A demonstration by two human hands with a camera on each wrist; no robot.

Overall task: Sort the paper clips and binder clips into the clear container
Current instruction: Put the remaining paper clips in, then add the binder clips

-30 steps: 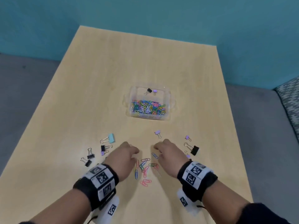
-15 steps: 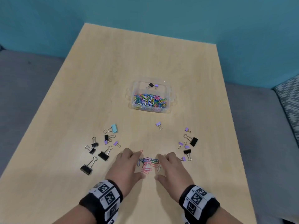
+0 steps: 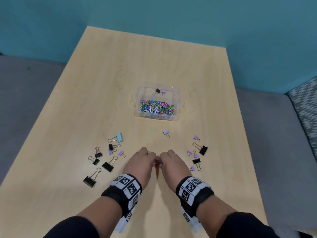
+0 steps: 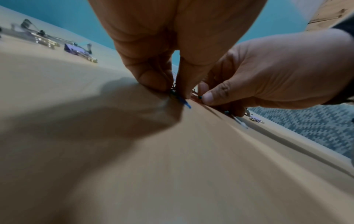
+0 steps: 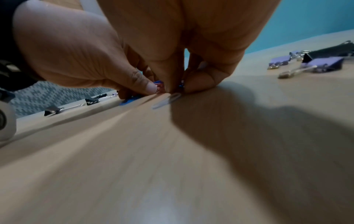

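Note:
A small bunch of coloured paper clips (image 3: 157,162) lies on the table near its front edge, squeezed between both hands. My left hand (image 3: 149,157) pinches it from the left with curled fingers; a blue clip (image 4: 184,101) sticks out under its thumb. From the right, my right hand (image 3: 165,156) pinches the same bunch, and a white clip (image 5: 168,100) lies just in front of its fingertips. The clear container (image 3: 177,102) stands further back at mid-table. Its near half holds many coloured paper clips (image 3: 157,108); its far half holds two small binder clips (image 3: 160,91).
Loose binder clips lie on the wooden table (image 3: 103,83): a black, purple and light blue group (image 3: 109,157) left of my hands, a black and purple group (image 3: 196,154) on the right, one purple clip (image 3: 166,132) ahead. A patterned cushion (image 3: 305,109) lies beyond the right edge.
My hands have come together, sweeping the scattered paper clips into one tight bunch between the fingertips. The binder clips and container have not moved.

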